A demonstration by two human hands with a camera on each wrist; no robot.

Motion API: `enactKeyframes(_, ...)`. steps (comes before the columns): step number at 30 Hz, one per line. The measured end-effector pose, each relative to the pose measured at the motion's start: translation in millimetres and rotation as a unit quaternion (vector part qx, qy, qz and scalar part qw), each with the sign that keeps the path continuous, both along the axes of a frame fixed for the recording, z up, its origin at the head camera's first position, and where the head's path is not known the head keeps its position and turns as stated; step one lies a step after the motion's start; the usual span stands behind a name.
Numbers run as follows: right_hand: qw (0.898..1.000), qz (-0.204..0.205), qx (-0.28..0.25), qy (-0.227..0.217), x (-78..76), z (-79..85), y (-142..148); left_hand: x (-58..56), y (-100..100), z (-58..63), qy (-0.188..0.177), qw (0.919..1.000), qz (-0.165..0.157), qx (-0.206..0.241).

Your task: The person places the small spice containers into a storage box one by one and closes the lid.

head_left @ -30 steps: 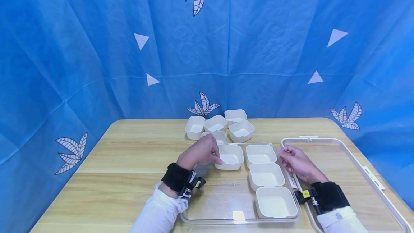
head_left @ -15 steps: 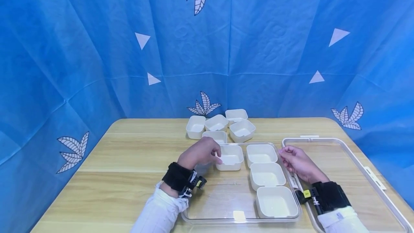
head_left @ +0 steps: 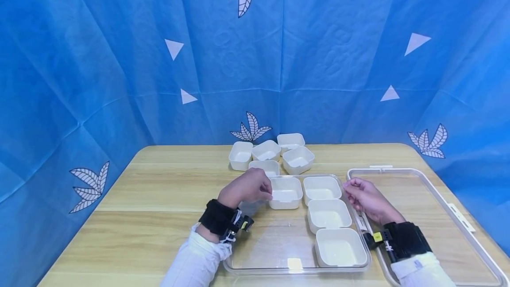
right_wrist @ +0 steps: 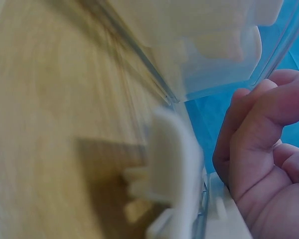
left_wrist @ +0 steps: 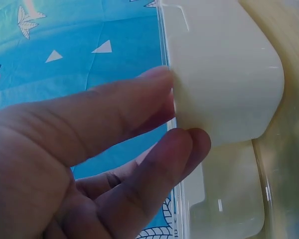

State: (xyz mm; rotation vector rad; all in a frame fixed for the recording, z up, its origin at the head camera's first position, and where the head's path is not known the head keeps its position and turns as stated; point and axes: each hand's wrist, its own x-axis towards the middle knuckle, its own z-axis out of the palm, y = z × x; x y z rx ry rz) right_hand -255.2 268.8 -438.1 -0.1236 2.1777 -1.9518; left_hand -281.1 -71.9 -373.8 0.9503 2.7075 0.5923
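Observation:
A clear plastic storage bin (head_left: 275, 251) lies in front of me, with a column of white boxes (head_left: 329, 215) along its right side. One more white box (head_left: 286, 191) sits inside at the back, left of that column. My left hand (head_left: 248, 188) is at this box's left side; in the left wrist view its fingertips (left_wrist: 162, 79) meet the box near its rim, not curled round it. My right hand (head_left: 368, 199) pinches the bin's right rim near the back corner; the right wrist view has its curled fingers (right_wrist: 254, 124) at the clear edge.
Several white boxes (head_left: 298, 160) are grouped behind the bin on the wooden table (head_left: 159, 216). Right of the bin lies a clear lid (head_left: 414, 216) with a white frame and latches. A blue patterned cloth (head_left: 326, 48) hangs behind the table.
The white box by my left hand has shifted slightly right, towards the column. My left fingertips now overlap it less. The right hand stays at the bin's rim.

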Motion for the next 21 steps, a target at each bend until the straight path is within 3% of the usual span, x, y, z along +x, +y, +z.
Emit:
enactKeyframes(8, 1.000, 0.005, 0.000, 0.001, 0.1, 0.9, -0.2, -0.9, 0.2, -0.3, -0.010, 0.9999, -0.006, 0.002)
enactKeyframes(21, 1.000, -0.002, 0.002, -0.002, -0.4, -2.0, 0.1, 1.7, 0.6, 1.2, 0.010, 0.9990, -0.042, 0.009)
